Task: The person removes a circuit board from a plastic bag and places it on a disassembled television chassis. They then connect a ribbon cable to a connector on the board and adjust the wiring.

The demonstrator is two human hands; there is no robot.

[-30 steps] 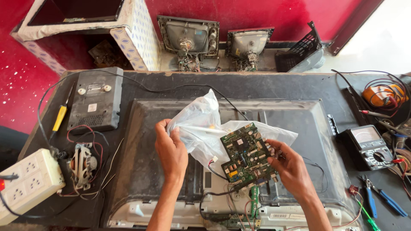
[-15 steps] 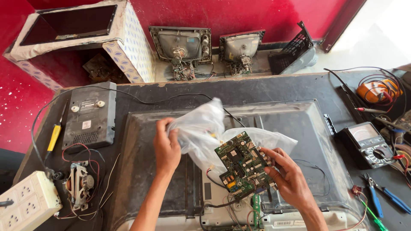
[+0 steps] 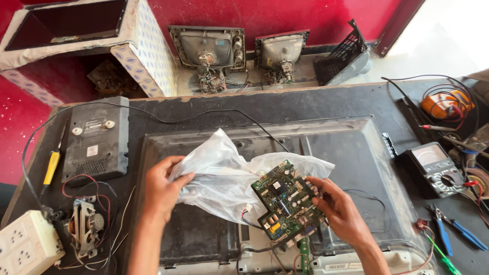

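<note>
Still in both hands: board and bag over the TV back

Now the board sits lower and more toward 5 o'clock of the bag than half a second ago, and more of its green face shows clear of the plastic. The left hand is closed on the bag's 9 o'clock edge, fingers pinching the crumpled film. The right hand grips the board at its 3 o'clock edge, fingertips on the components. Both are held over the upturned TV lying on the counter. The view has tilted, so the socket strip at 8 o'clock has slid farther into the corner.

Part of the board's upper edge lies against the bag, and whether any of it is yet inside the plastic cannot be told. The TV's near edge is cut off at 6 o'clock, as are both forearms. The meter at 3 o'clock is whole; the pliers beneath it run off frame. Small parts on the board are too fine to name.
</note>
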